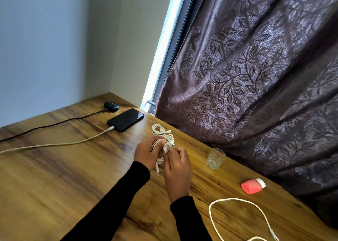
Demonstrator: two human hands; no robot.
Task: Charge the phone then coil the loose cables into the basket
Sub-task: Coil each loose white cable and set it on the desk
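At frame centre, left hand (149, 154) grips the white cable bundle (164, 140), right hand (176, 165) pinches its plug end; next loose cable (237, 217) lies lower right, nearer right hand; no basket visible.

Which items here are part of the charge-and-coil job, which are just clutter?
Job: phone with its white charging cable; white cable bundle held in left hand and right hand; loose white cable.
Clutter: glass, pink bottle, black earbud case, curtain.
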